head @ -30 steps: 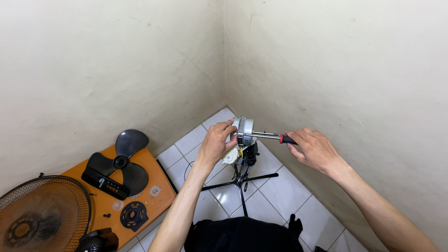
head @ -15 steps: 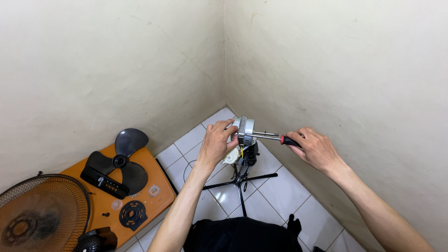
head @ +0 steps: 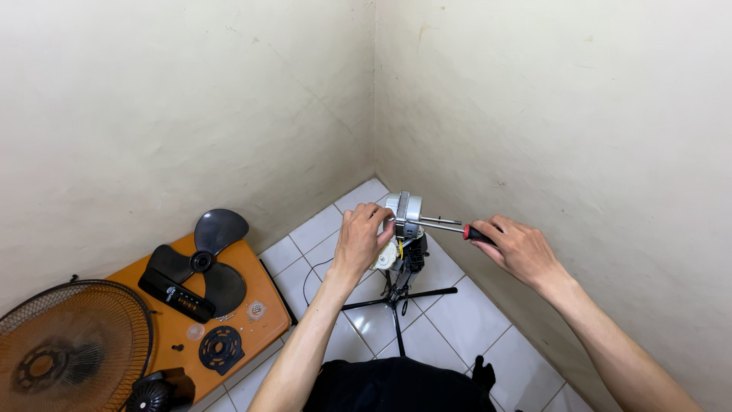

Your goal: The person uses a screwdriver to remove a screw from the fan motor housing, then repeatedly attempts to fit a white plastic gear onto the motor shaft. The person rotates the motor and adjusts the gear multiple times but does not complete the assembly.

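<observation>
At the far left a wire fan guard (head: 72, 347) leans at the edge of view, rusty brown, and just right of it an orange bench (head: 244, 263) carries a dark three-lobed fan blade (head: 202, 259), a black control panel (head: 181, 296), a round black ribbed disc (head: 219, 347) and a couple of small clear caps; a black rounded part (head: 156, 393) sits at its near edge. Moving right over the white tiled floor (head: 465, 320), a thin black stand (head: 398, 294) rises from crossed legs and bears the fan motor (head: 406, 217), a silvery housing with a shaft sticking out to the right. The left hand (head: 362, 240) is wrapped around the motor's left side, fingers curled over the top, steadying it. Compared with a moment ago little has shifted: the grip on the motor is the same, and the right hand (head: 515, 248) has only drawn slightly nearer, so the work at the motor appears to be continuing in place. That right hand is closed around the red-and-black handle of a screwdriver (head: 457, 228), whose metal shank lies level and points left into the motor housing. Both plaster walls meet in the corner just behind the stand, leaving tight room at the far side; a dark cloth shape lies near, below the arms.
</observation>
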